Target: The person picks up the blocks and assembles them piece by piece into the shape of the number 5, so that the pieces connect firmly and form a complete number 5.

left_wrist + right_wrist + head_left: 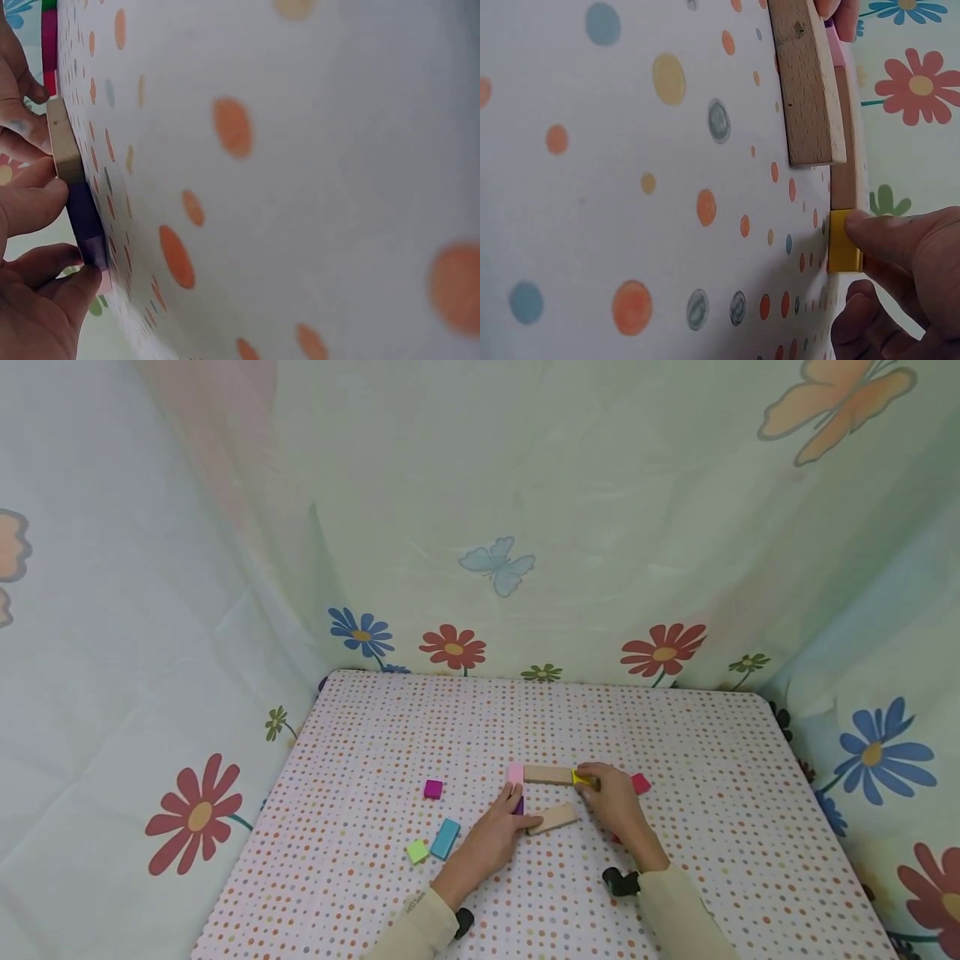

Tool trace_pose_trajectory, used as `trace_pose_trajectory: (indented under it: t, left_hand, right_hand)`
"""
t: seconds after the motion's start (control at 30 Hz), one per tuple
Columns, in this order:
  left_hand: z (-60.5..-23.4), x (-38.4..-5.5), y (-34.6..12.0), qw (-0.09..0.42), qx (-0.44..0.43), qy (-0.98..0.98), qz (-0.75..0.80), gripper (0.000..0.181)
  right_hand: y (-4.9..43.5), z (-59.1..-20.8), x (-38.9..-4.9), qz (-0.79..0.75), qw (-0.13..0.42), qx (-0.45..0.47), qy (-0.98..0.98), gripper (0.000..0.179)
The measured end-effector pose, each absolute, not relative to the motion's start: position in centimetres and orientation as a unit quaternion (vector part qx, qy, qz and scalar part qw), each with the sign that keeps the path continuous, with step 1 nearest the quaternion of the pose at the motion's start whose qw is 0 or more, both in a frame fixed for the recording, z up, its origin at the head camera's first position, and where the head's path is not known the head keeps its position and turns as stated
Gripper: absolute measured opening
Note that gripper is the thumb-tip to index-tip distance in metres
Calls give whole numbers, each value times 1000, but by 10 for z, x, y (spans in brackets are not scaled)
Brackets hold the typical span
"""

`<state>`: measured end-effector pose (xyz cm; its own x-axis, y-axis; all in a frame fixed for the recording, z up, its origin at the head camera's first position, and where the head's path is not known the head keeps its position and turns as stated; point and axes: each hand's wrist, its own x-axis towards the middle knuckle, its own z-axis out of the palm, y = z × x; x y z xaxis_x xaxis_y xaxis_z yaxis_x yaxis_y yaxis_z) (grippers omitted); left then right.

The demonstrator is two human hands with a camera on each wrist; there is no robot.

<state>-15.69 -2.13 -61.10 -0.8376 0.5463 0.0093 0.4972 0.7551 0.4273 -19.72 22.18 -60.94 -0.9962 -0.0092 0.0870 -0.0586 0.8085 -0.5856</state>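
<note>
My left hand [491,833] holds a purple block [84,214] between thumb and fingertips, the thumb lying where it meets a plain wooden block [552,818]. At the purple block's far end is a pink block [516,773]. From there a second plain wooden block [548,775] runs rightward to a yellow block [844,241]. My right hand [617,802] pinches that yellow block, thumb on its near side. The nearer wooden block slants, its right end apart from the yellow block. Fingers partly cover the purple and yellow blocks in the head view.
Left of the hands lie a magenta block [432,789], a blue block [445,839] and a lime-green block [417,852]. A red block [641,783] sits beyond the right hand. The dotted tabletop [360,735] meets hanging flowered cloth [570,527] at the back and sides.
</note>
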Motion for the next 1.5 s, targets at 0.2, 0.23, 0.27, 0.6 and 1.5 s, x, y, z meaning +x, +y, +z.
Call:
trace_pose_trajectory:
  t: [0.2,0.23,0.27,0.6,1.5]
  left_hand:
    - [-611,-156,-22,44,282,936,205,38]
    - [-611,-157,-22,43,282,936,205,38]
    - [-610,-156,-22,43,283,936,205,38]
    - [-611,-156,-21,46,284,932,218,37]
    - [-612,-156,-21,65,269,930,243,38]
  right_hand:
    - [222,-611,-196,306,60,30,-950,27]
    - [222,-611,-196,306,63,30,-950,27]
    - [222,-611,-196,305,65,30,-950,26]
    - [223,-609,-196,304,56,30,-951,27]
    - [232,-606,-196,336,94,-8,-937,26]
